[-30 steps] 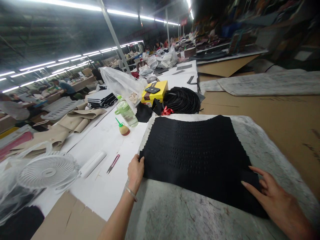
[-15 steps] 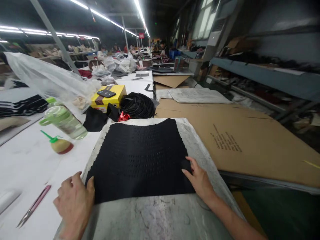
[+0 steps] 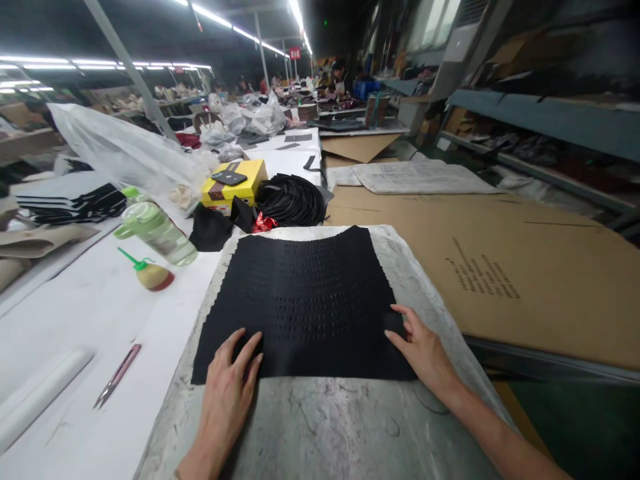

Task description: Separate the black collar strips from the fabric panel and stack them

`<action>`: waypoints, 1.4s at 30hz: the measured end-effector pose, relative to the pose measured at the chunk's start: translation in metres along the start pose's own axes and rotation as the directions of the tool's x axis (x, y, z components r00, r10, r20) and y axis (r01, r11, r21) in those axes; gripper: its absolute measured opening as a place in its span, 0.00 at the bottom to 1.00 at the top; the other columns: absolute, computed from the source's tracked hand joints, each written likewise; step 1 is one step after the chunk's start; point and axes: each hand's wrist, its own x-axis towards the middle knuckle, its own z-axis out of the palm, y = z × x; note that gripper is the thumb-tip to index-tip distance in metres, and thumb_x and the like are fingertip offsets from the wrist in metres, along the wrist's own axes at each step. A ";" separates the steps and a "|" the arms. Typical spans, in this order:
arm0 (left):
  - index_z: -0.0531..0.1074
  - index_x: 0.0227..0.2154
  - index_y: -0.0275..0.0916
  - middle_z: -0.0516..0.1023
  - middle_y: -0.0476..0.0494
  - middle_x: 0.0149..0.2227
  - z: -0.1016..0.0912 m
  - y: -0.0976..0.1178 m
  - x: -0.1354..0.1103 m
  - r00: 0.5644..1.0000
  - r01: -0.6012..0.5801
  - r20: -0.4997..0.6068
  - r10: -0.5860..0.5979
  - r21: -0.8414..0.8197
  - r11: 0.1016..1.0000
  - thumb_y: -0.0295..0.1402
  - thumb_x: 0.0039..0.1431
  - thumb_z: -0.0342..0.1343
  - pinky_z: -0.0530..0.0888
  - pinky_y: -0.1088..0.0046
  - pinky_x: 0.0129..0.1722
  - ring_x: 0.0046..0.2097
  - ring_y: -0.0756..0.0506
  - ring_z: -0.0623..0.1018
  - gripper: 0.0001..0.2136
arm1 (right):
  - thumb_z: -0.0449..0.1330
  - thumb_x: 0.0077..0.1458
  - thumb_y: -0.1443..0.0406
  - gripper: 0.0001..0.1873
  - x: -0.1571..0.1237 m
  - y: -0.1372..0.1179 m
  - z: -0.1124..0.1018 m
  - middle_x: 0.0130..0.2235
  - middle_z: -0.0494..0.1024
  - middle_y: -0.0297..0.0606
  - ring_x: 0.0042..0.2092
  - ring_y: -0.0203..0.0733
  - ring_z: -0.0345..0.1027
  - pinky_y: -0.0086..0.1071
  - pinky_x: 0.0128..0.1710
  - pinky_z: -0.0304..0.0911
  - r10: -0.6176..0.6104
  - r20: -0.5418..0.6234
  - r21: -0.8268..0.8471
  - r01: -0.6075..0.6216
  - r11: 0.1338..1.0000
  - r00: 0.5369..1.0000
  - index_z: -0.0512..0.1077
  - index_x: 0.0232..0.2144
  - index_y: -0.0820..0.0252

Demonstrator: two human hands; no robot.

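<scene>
On a scuffed grey board point(image 3: 340, 427): left hand point(image 3: 231, 380), with fingers spread on the near edge of a flat black sheet point(image 3: 310, 300) — wavy-sided, textured with rows of small marks. Right hand point(image 3: 425, 347) curved at its right edge, pinch impossible to tell. Beyond — coiled black strips point(image 3: 290, 202), yellow box point(image 3: 253, 180).

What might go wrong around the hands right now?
The left hand is over the black panel and the right hand at its right edge; uneven pressure might crease or shift it.
Pink snips lie uncovered on the white tabletop; a leftward sweep could mean a cut.
The green-spouted bottle beyond them might tip and leak.
</scene>
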 end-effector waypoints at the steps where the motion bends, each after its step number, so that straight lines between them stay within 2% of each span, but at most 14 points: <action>1: 0.69 0.54 0.47 0.67 0.40 0.57 -0.002 -0.001 -0.002 0.999 -0.041 0.005 0.041 0.007 0.999 0.34 0.64 0.48 0.71 0.55 0.54 0.56 0.40 0.69 0.17 | 0.54 0.52 0.53 0.31 0.000 0.001 0.001 0.38 0.77 0.42 0.48 0.54 0.71 0.44 0.46 0.65 -0.011 -0.003 -0.014 0.011 1.000 1.000 0.63 0.57 0.55; 5: 0.73 0.49 0.45 0.69 0.39 0.53 -0.010 0.001 -0.007 0.990 -0.142 0.007 0.142 0.022 0.990 0.24 0.61 0.46 0.74 0.57 0.51 0.55 0.41 0.70 0.18 | 0.52 0.53 0.52 0.31 -0.001 0.001 0.001 0.37 0.76 0.42 0.48 0.55 0.71 0.44 0.45 0.65 -0.070 -0.017 -0.081 0.069 0.994 0.997 0.63 0.58 0.56; 7: 0.74 0.47 0.44 0.69 0.39 0.53 -0.015 0.010 -0.008 0.984 -0.174 0.035 0.174 0.011 0.985 0.22 0.59 0.46 0.74 0.58 0.51 0.55 0.41 0.70 0.18 | 0.52 0.54 0.52 0.30 -0.003 -0.001 0.000 0.37 0.76 0.42 0.44 0.54 0.72 0.43 0.42 0.65 -0.096 -0.017 -0.113 0.094 0.989 0.995 0.63 0.57 0.56; 11: 0.70 0.53 0.50 0.68 0.41 0.54 -0.019 0.031 -0.009 0.957 -0.253 0.143 0.252 -0.015 0.967 0.28 0.62 0.49 0.72 0.59 0.52 0.56 0.42 0.68 0.18 | 0.50 0.56 0.51 0.28 -0.005 -0.005 -0.003 0.34 0.74 0.38 0.32 0.48 0.71 0.40 0.35 0.65 -0.106 -0.001 -0.134 0.105 0.985 0.994 0.63 0.56 0.56; 14: 0.70 0.53 0.51 0.67 0.41 0.54 -0.017 0.038 -0.012 0.949 -0.270 0.168 0.267 -0.003 0.963 0.32 0.62 0.51 0.72 0.58 0.52 0.55 0.42 0.68 0.17 | 0.51 0.55 0.51 0.29 -0.004 -0.002 -0.002 0.35 0.75 0.39 0.35 0.50 0.72 0.41 0.37 0.66 -0.089 -0.013 -0.120 0.087 0.989 0.996 0.64 0.55 0.56; 19: 0.70 0.53 0.51 0.65 0.40 0.54 -0.013 0.041 -0.011 0.949 -0.290 0.132 0.287 0.002 0.957 0.33 0.62 0.52 0.73 0.59 0.51 0.55 0.42 0.68 0.17 | 0.52 0.56 0.53 0.28 -0.002 0.006 0.002 0.42 0.76 0.43 0.46 0.53 0.71 0.44 0.45 0.66 -0.081 0.000 -0.038 0.081 0.996 0.997 0.62 0.57 0.55; 24: 0.69 0.54 0.53 0.66 0.40 0.52 -0.005 0.057 -0.006 0.926 -0.374 0.080 0.369 0.048 0.926 0.35 0.61 0.54 0.74 0.60 0.47 0.53 0.41 0.69 0.18 | 0.51 0.57 0.56 0.26 -0.004 0.003 0.002 0.42 0.76 0.42 0.45 0.51 0.72 0.44 0.46 0.66 -0.104 -0.029 -0.057 0.102 0.993 0.994 0.62 0.57 0.56; 28: 0.71 0.53 0.54 0.68 0.40 0.49 0.003 0.059 -0.005 0.903 -0.429 0.053 0.425 0.097 0.898 0.37 0.60 0.55 0.73 0.60 0.46 0.51 0.41 0.69 0.17 | 0.50 0.58 0.59 0.25 -0.005 -0.001 0.002 0.34 0.75 0.39 0.36 0.48 0.72 0.41 0.39 0.67 -0.132 -0.042 -0.087 0.128 0.988 0.990 0.61 0.57 0.58; 32: 0.69 0.54 0.54 0.69 0.41 0.50 0.006 0.056 -0.005 0.904 -0.427 0.058 0.424 0.127 0.895 0.37 0.60 0.55 0.70 0.61 0.46 0.52 0.41 0.69 0.19 | 0.50 0.58 0.61 0.25 -0.006 -0.002 0.004 0.34 0.74 0.39 0.38 0.48 0.72 0.40 0.39 0.66 -0.160 -0.081 -0.121 0.150 0.981 0.984 0.61 0.57 0.58; 36: 0.68 0.56 0.54 0.71 0.43 0.50 0.007 0.058 -0.007 0.919 -0.394 0.072 0.388 0.144 0.908 0.38 0.61 0.53 0.68 0.62 0.46 0.52 0.42 0.69 0.19 | 0.49 0.58 0.62 0.23 -0.008 -0.005 0.003 0.33 0.74 0.38 0.35 0.46 0.72 0.39 0.37 0.67 -0.183 -0.072 -0.134 0.172 0.976 0.981 0.61 0.56 0.59; 42: 0.70 0.53 0.53 0.72 0.42 0.49 0.013 0.061 -0.008 0.935 -0.353 0.070 0.347 0.115 0.929 0.38 0.61 0.53 0.66 0.59 0.47 0.53 0.40 0.69 0.17 | 0.47 0.61 0.62 0.20 -0.008 -0.007 0.000 0.42 0.76 0.42 0.42 0.48 0.73 0.41 0.42 0.67 -0.191 -0.011 -0.194 0.185 0.963 0.982 0.62 0.54 0.58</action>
